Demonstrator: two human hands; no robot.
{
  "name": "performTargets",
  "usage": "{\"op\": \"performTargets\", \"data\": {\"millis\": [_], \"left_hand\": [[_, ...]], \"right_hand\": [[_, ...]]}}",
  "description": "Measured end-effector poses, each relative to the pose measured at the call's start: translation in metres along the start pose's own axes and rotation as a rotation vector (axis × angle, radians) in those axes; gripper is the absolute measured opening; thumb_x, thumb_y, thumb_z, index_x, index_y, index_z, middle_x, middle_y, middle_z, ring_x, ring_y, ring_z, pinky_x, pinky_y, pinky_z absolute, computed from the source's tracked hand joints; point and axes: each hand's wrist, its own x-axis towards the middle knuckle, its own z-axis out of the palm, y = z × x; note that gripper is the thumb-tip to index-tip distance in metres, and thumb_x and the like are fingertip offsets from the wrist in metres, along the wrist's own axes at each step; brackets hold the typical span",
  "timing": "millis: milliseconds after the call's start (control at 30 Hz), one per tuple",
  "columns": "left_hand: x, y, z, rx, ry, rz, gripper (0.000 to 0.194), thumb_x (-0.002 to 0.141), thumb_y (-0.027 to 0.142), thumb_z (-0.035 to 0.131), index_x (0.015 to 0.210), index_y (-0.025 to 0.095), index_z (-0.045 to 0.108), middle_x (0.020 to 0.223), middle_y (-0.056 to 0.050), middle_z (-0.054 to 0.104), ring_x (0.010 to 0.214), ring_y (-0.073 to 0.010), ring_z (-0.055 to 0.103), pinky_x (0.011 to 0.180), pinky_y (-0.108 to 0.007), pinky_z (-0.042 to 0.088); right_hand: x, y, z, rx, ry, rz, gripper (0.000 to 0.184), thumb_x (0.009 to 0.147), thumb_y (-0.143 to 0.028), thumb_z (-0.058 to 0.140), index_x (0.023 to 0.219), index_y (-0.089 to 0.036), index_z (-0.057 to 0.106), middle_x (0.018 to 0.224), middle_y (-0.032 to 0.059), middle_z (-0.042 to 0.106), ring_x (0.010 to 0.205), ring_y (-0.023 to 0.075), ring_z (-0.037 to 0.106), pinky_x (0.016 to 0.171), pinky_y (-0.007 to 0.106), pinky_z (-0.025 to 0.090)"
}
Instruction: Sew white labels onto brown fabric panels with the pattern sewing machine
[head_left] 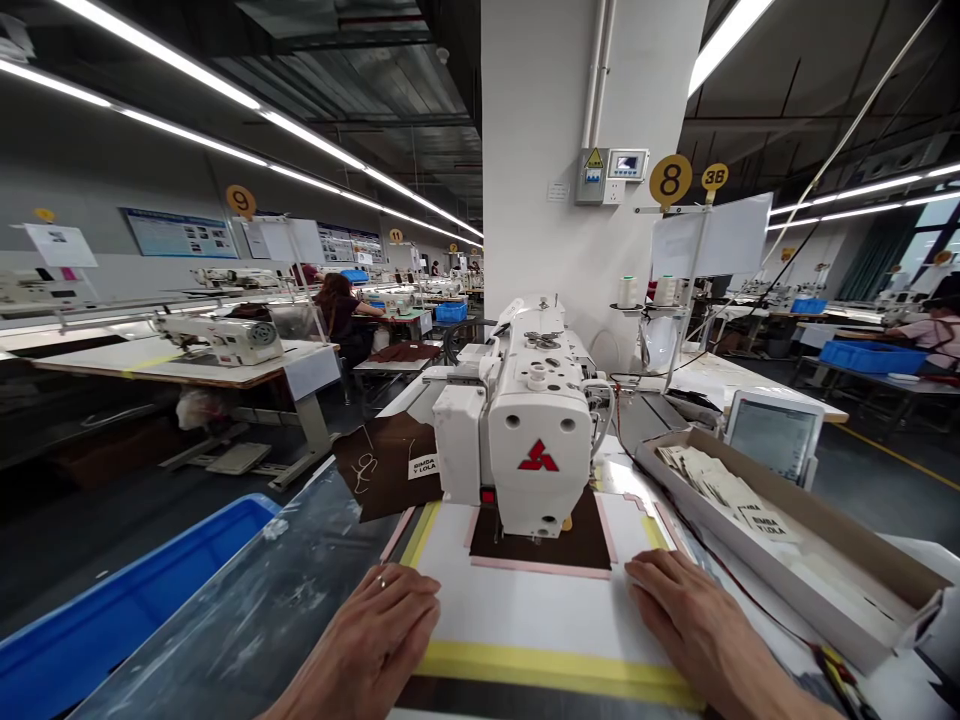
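Note:
A white sewing machine (536, 430) with a red logo stands over a white template board (540, 610) edged in yellow tape. A dark brown fabric piece (540, 548) lies in the board's pink-framed window under the needle. My left hand (375, 640) rests on the board's left edge, fingers curled downward, a ring on one finger. My right hand (694, 625) lies flat on the board's right edge, fingers stretched out. Neither hand holds anything.
A cardboard tray (832, 540) of cream labels sits at right, a control screen (772, 435) behind it. Brown pieces with a sewn label (386, 465) lie left of the machine. A blue bin (127, 600) is at lower left. Other people work at distant tables.

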Motion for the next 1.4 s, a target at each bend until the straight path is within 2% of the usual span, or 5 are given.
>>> {"op": "performTargets", "data": {"millis": [367,633,900,1233,1400], "left_hand": [[-0.003,-0.004,0.000,0.002,0.012,-0.014,0.019,0.106,0.025,0.052,0.109,0.022,0.071,0.110,-0.008,0.075,0.102,-0.0215,0.070,0.090,-0.029,0.056],[-0.003,-0.005,0.001,0.042,0.017,-0.008,0.020,0.106,0.027,0.051,0.110,0.025,0.070,0.111,-0.007,0.074,0.104,-0.0214,0.069,0.093,-0.029,0.055],[-0.006,-0.006,0.002,0.025,-0.012,-0.020,0.021,0.107,0.023,0.048,0.107,0.024,0.069,0.112,-0.007,0.073,0.106,-0.0207,0.067,0.098,-0.031,0.052],[-0.004,-0.005,0.001,-0.022,-0.013,-0.007,0.020,0.107,0.022,0.049,0.108,0.024,0.069,0.112,-0.007,0.072,0.105,-0.0201,0.066,0.092,-0.028,0.053],[-0.002,-0.004,0.000,-0.030,0.012,0.007,0.019,0.107,0.023,0.050,0.108,0.024,0.069,0.110,-0.007,0.072,0.104,-0.0197,0.066,0.091,-0.027,0.053]], "right_hand": [[-0.001,-0.001,0.003,0.000,0.053,-0.015,0.022,0.106,-0.025,0.043,0.109,-0.027,0.065,0.116,0.0081,0.069,0.103,0.0263,0.066,0.090,0.042,0.055],[-0.001,-0.004,0.006,-0.022,0.012,0.017,0.028,0.108,-0.026,0.039,0.113,-0.026,0.066,0.118,0.0089,0.068,0.108,0.0280,0.066,0.100,0.051,0.051],[-0.002,-0.004,0.006,-0.023,-0.015,0.002,0.030,0.108,-0.025,0.038,0.121,-0.025,0.065,0.119,0.0092,0.068,0.108,0.0281,0.066,0.093,0.049,0.055],[-0.003,-0.005,0.011,-0.001,0.057,0.003,0.025,0.106,-0.023,0.043,0.112,-0.026,0.066,0.117,0.0080,0.068,0.107,0.0263,0.066,0.093,0.044,0.054],[-0.002,-0.005,0.008,0.013,0.030,-0.006,0.024,0.107,-0.025,0.042,0.112,-0.024,0.065,0.118,0.0088,0.068,0.108,0.0268,0.065,0.092,0.044,0.054]]}}
